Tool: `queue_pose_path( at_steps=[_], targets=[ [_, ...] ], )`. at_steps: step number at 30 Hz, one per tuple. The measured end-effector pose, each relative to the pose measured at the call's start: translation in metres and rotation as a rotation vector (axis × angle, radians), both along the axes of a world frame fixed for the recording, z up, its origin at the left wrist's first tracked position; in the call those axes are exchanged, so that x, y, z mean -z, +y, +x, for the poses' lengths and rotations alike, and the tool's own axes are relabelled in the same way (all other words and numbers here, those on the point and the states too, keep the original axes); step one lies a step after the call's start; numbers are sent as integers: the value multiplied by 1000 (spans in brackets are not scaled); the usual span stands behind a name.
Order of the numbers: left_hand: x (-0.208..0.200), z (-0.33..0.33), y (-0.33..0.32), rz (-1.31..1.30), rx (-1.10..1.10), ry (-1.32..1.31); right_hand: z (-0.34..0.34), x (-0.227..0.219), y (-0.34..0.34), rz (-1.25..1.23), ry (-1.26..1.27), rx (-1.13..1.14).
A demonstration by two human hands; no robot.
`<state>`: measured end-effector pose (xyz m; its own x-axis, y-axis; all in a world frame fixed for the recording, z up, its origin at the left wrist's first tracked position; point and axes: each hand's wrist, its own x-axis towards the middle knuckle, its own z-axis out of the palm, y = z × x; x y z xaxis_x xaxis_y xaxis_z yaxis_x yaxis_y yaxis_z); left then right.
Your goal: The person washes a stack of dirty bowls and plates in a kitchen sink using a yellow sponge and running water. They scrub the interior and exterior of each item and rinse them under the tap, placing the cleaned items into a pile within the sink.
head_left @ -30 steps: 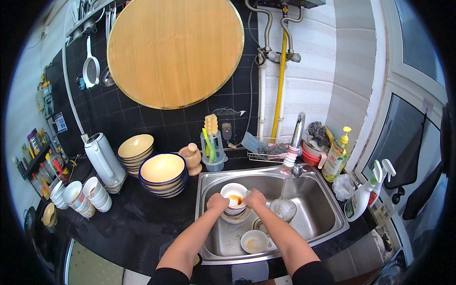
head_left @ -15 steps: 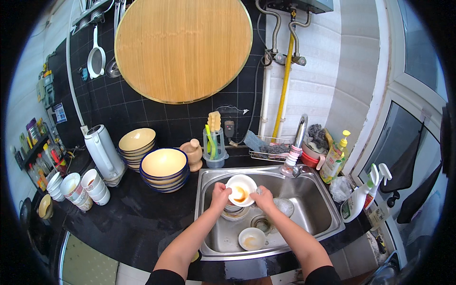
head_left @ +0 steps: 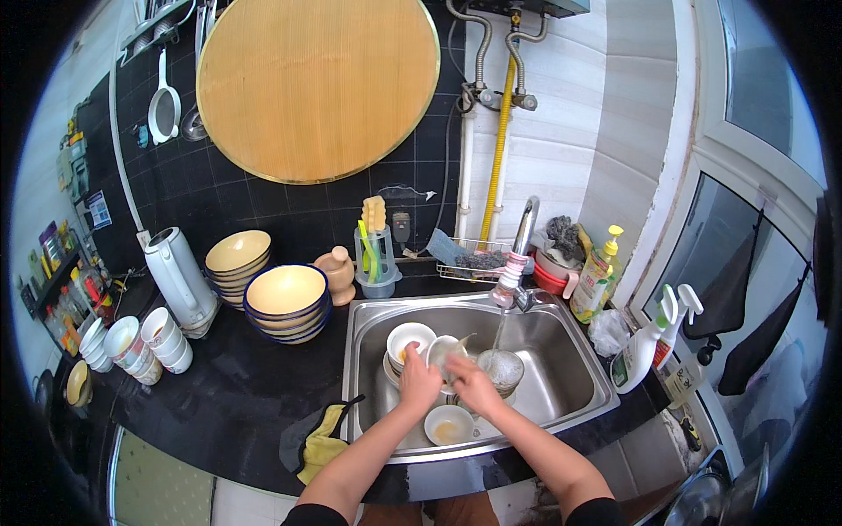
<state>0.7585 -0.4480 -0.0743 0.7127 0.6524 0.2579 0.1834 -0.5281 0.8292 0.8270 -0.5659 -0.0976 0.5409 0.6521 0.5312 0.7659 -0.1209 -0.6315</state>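
Note:
Over the sink (head_left: 579, 399), my left hand (head_left: 419, 383) grips a tilted white bowl (head_left: 438, 349) by its near side. My right hand (head_left: 474, 386) is closed, with blurred fingers against the inside of that bowl; what they hold, if anything, I cannot make out. Just left of it, another white bowl (head_left: 409, 333) with a brownish stain rests on stacked dishes. Below my hands sits a white bowl (head_left: 448, 426) with cloudy liquid. Water runs from the faucet (head_left: 524, 241) onto a wet, rounded dish (head_left: 502, 368) beside my right hand.
Cream bowls with blue rims (head_left: 286, 291), more stacked bowls (head_left: 238, 252), an electric kettle (head_left: 182, 276) and white cups (head_left: 167, 337) stand left. A cloth (head_left: 323, 443) lies at the front edge. A soap bottle (head_left: 596, 280) and spray bottles (head_left: 645, 351) stand right.
The stained bowl held up between both hands now rests on the stacked dishes at left. Another white bowl is in my hands, lower in the sink. The faucet's stream now falls onto the rounded dish.

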Motion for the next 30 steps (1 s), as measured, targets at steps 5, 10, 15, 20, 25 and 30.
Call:
queue_pose_path(
  at_steps=[5, 10, 15, 20, 25, 30],
  targets=[
    [40, -4, 0, -331, 93, -80, -3, -5, -7, -397, -433, 117],
    [49, -1, -1, -515, 224, -260, -6, -2, 20, -110, -272, 64],
    [83, 4, 20, -527, 197, -232, -14, 2, 3, -453, -316, 1],
    [61, -1, 8, -968, 310, -51, 7, -29, 5, -342, -647, -38],
    [54, -5, 10, -1062, 380, 4, 12, -36, 15, -372, -696, -95],
    [65, 3, 14, -744, 235, -238, 3, -25, 8, -618, -671, 71]
  ],
)
